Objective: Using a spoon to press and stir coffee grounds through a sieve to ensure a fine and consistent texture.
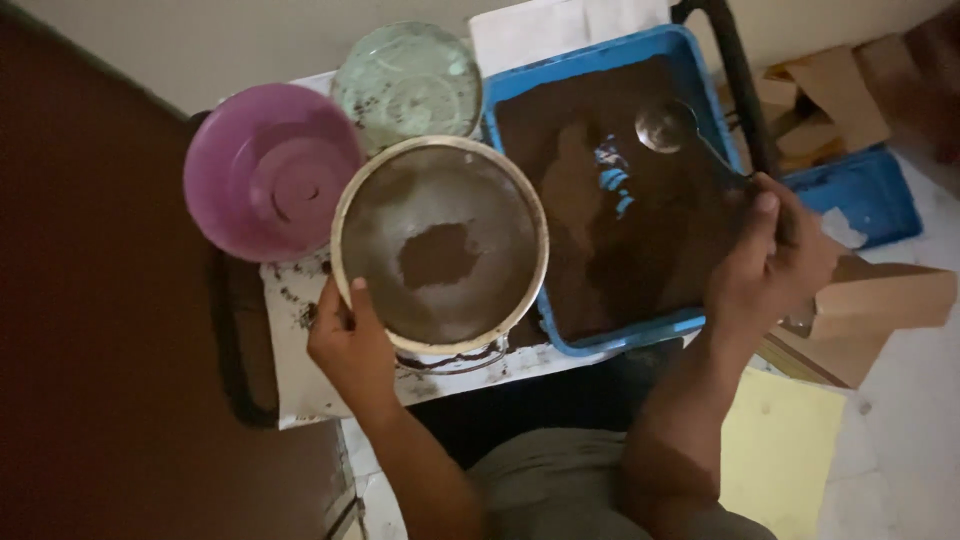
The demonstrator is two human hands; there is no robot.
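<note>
At the far right, past the tray, lie folded brown cardboard pieces [835,95], with a small blue plastic crate [865,195] just nearer and a plain brown cardboard box [885,295] beside your right wrist. A flat pale yellow sheet [780,445] lies on the floor near your right elbow. I can make out no labels on any of them.

Your left hand [350,345] grips the near left rim of a round sieve with a pale band-like frame and fine dark mesh [440,245]; the thumb lies over the rim and the fingers are curled under it. The sieve sits flat, face up, with a small heap of brown powder at its centre, and it overlaps the left edge of a rectangular blue plastic tray [590,65] spread with the same dark, earthy powder. The tray's long axis runs near to far.

Your right hand [765,260] is closed around the handle of a metal ladle [668,125]. The handle runs from your fist at the tray's right edge diagonally far-left, ending in a shiny round bowl that faces up over the powder.

Left of the sieve a round purple plastic bowl [270,170] stands, touching a round pale green plastic bowl [408,85] farther back. All stand on a white, powder-speckled tabletop [300,380].
</note>
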